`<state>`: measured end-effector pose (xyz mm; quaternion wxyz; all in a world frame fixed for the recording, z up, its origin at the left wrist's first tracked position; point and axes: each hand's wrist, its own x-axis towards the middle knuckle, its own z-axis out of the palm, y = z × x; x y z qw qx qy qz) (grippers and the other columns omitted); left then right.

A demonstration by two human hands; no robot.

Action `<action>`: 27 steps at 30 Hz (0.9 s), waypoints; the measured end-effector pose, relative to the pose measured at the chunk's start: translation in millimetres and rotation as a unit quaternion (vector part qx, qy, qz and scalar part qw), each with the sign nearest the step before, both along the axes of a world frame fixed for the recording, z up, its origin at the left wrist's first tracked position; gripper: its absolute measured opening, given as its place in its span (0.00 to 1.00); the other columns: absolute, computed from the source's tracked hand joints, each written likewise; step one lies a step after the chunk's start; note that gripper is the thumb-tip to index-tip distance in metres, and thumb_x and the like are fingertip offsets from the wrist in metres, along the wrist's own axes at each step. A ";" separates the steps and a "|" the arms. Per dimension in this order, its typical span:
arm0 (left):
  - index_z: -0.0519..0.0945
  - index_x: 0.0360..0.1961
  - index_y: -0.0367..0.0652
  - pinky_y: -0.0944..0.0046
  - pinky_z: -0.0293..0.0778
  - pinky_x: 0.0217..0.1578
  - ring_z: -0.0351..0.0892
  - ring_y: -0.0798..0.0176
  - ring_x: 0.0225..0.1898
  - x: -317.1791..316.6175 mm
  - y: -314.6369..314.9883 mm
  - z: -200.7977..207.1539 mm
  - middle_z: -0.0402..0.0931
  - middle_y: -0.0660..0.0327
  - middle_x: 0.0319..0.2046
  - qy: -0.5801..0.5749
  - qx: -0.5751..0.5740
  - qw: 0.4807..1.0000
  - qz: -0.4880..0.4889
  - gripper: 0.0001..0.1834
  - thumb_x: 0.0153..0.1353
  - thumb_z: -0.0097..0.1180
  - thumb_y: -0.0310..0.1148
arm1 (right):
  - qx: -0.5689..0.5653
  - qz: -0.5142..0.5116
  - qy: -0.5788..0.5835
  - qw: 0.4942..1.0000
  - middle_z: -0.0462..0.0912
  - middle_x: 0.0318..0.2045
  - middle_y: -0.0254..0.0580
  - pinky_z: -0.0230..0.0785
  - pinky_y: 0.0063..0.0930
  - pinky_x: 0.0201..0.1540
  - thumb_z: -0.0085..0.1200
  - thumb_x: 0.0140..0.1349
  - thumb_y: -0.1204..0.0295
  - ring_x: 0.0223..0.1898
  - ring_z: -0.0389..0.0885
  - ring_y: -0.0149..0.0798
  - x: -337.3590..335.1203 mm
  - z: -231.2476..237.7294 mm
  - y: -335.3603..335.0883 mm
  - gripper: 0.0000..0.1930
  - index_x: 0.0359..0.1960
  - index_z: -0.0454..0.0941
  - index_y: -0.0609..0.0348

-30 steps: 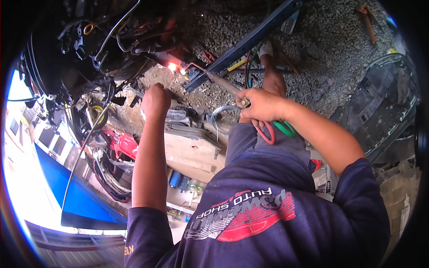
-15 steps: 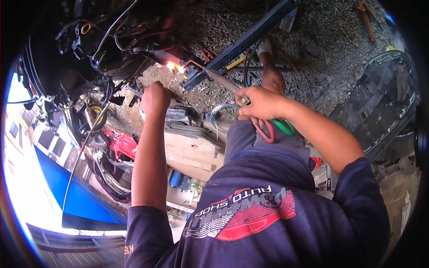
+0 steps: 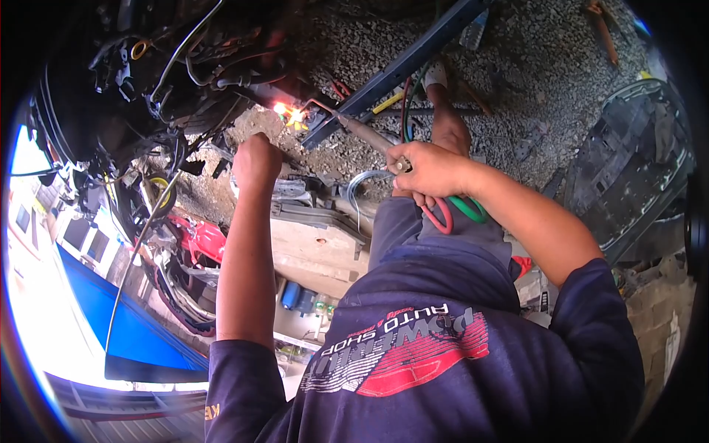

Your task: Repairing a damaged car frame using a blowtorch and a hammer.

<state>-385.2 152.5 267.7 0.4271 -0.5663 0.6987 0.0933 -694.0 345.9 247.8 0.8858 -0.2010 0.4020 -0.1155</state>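
My right hand (image 3: 432,170) is closed around the handle of a gas welding torch (image 3: 363,134). A red hose (image 3: 443,218) and a green hose (image 3: 470,210) hang in loops below that hand. From the torch's bent copper tip a bright flame (image 3: 290,114) glows against the end of a dark metal part (image 3: 269,92) on the vehicle front. My left hand (image 3: 257,164) is a closed fist just below the flame; whatever its fingers hold is hidden. A loop of thin pale wire (image 3: 356,184) lies between my arms.
A long blue-grey metal beam (image 3: 399,70) slants beside the torch over gravel (image 3: 532,44). Dark wiring and vehicle parts (image 3: 111,88) crowd the upper left. A black plastic panel (image 3: 635,162) leans at the right. A clear bottle (image 3: 474,31) and a rusty bar (image 3: 604,33) are farther off.
The flame spot has shifted slightly and shows more orange glow. Both hands stay almost where they were, the right still gripping the torch.
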 end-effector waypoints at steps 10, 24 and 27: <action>0.90 0.46 0.42 0.44 0.82 0.56 0.88 0.37 0.53 -12.9 0.7 4.2 0.88 0.41 0.49 -0.029 -0.001 0.999 0.014 0.14 0.65 0.58 0.34 | -0.004 0.011 0.006 1.000 0.86 0.22 0.42 0.77 0.24 0.18 0.61 0.72 0.76 0.18 0.85 0.31 -0.3 0.2 0.7 0.11 0.51 0.73 0.59; 0.90 0.47 0.44 0.42 0.82 0.55 0.88 0.36 0.53 -14.7 1.6 1.2 0.88 0.41 0.48 -0.032 0.003 0.999 0.018 0.15 0.68 0.54 0.35 | -0.001 0.018 0.007 1.000 0.84 0.19 0.39 0.74 0.24 0.17 0.65 0.71 0.74 0.17 0.84 0.30 -0.3 0.2 1.4 0.12 0.47 0.72 0.56; 0.90 0.47 0.45 0.40 0.82 0.54 0.88 0.36 0.52 -12.3 0.2 -2.3 0.88 0.41 0.48 -0.035 0.004 0.999 0.010 0.16 0.69 0.52 0.35 | -0.006 0.016 -0.001 1.000 0.84 0.19 0.39 0.74 0.24 0.17 0.63 0.72 0.74 0.17 0.84 0.29 -0.2 0.3 1.7 0.11 0.47 0.71 0.57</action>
